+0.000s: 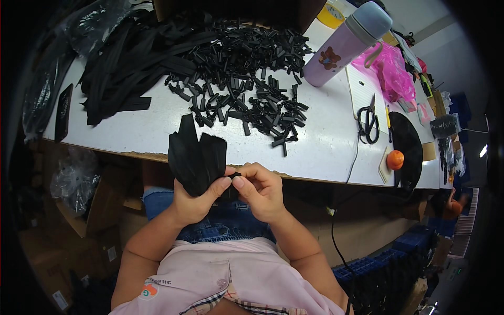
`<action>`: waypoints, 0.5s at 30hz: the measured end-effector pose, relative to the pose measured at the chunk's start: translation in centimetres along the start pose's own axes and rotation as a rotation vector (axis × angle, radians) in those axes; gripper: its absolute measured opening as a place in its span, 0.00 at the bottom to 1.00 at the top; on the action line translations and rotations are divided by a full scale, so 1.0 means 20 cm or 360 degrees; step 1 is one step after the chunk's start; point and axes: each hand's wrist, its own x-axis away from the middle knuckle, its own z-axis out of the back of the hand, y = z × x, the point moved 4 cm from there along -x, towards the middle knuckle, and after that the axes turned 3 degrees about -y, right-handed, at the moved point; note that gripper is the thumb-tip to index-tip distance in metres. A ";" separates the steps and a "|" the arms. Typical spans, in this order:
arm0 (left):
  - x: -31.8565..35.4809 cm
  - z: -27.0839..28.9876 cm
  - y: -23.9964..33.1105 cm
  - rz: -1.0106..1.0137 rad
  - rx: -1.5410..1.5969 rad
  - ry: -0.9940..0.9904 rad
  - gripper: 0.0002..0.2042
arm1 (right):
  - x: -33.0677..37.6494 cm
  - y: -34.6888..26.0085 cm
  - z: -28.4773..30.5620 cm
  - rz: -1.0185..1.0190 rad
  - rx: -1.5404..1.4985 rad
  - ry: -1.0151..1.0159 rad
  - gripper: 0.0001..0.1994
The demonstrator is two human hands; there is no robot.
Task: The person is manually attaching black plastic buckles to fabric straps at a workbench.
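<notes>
My left hand point(190, 206) is closed round a bundle of flat black strips point(197, 157) that look like zipper tape; their ends fan upward above the fingers. Close beside it, the thumb and forefinger of my right hand point(266, 195) pinch a small black piece point(235, 175), whose exact kind is hard to make out. Both thumbs nearly meet at that piece, just off the table's front edge and above my lap. Beyond my hands, a heap of small black zipper pulls point(262, 105) spreads over the white table point(320, 142).
More black strips point(131, 63) lie at the left, near a dark phone point(63, 113). A lilac flask point(338, 50) stands right of the heap. Farther right are black scissors point(368, 123), an orange fruit point(395, 159) and a pink plastic bag point(388, 73). A cable point(336, 241) hangs below the table edge.
</notes>
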 end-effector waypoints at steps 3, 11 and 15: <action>-0.01 0.00 0.02 -0.0049 0.0013 0.0004 0.07 | 0.00 0.03 0.00 -0.0124 -0.0323 -0.0013 0.04; 0.00 0.02 -0.04 0.0159 0.0110 0.0055 0.06 | -0.05 -0.05 0.01 0.0253 0.0402 -0.0003 0.04; 0.01 0.04 -0.04 0.0024 0.0070 0.0275 0.05 | -0.06 -0.05 -0.02 0.0121 0.0839 -0.0334 0.05</action>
